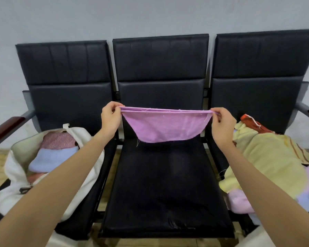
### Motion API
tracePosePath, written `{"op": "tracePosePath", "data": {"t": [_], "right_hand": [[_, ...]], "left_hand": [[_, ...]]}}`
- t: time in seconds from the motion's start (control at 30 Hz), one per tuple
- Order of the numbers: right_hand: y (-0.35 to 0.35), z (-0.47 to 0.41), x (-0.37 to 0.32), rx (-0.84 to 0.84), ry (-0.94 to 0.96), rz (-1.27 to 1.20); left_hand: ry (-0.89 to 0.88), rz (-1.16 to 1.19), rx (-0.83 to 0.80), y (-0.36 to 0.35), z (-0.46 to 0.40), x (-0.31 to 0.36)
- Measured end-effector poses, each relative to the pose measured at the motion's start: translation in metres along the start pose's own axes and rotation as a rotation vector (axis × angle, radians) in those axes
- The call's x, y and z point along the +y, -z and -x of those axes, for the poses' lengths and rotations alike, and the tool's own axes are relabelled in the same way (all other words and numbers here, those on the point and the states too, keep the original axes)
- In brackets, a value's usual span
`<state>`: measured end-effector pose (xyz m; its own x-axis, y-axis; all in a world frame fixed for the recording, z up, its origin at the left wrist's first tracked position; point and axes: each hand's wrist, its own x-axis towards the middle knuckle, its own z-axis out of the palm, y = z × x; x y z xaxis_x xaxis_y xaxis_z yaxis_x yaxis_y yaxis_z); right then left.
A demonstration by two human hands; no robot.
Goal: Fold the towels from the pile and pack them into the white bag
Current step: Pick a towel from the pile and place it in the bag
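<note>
A purple towel (165, 124) hangs doubled over in the air above the middle black seat (166, 189). My left hand (111, 118) pinches its left top corner and my right hand (222, 124) pinches its right top corner, stretching the top edge taut. The white bag (12, 168) lies open on the left seat, with a pink towel (58, 139) and a light blue towel (52, 158) folded inside. On the right seat lies the pile of towels (268, 163), mostly yellow, with orange, pink and pale blue pieces.
Three black chairs stand joined in a row against a pale wall. Wooden armrests (5, 127) flank the row at far left and far right. A wooden floor shows below and between the seats.
</note>
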<state>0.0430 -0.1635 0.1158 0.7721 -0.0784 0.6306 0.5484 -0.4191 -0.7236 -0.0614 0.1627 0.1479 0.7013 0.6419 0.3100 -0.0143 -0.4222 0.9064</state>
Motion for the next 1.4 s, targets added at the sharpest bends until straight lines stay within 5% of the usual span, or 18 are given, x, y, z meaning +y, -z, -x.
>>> {"op": "tracePosePath", "data": {"t": [0.2, 0.43, 0.63, 0.93, 1.13, 1.23, 1.4], "right_hand": [[0.005, 0.089, 0.046, -0.160, -0.046, 0.126], [0.010, 0.189, 0.082, -0.713, -0.301, 0.357], [0.036, 0.234, 0.082, -0.953, -0.241, 0.380], [0.048, 0.247, 0.081, -0.858, -0.260, 0.229], [0.048, 0.250, 0.089, -0.846, -0.372, 0.112], [0.046, 0.247, 0.091, -0.847, -0.418, 0.033], [0.046, 0.239, 0.088, -0.813, -0.569, -0.159]], "left_hand": [[0.189, -0.073, -0.104, 0.006, 0.072, -0.086], [0.589, -0.240, -0.200, 0.014, 0.168, -0.176], [0.394, -0.528, -0.343, 0.044, 0.218, -0.189], [0.047, -1.161, -0.615, 0.028, 0.239, -0.193], [-0.214, -0.588, -0.898, -0.052, 0.269, -0.164], [-0.239, -0.483, -0.987, -0.098, 0.280, -0.156], [-0.249, -0.322, -0.884, -0.140, 0.283, -0.147]]}}
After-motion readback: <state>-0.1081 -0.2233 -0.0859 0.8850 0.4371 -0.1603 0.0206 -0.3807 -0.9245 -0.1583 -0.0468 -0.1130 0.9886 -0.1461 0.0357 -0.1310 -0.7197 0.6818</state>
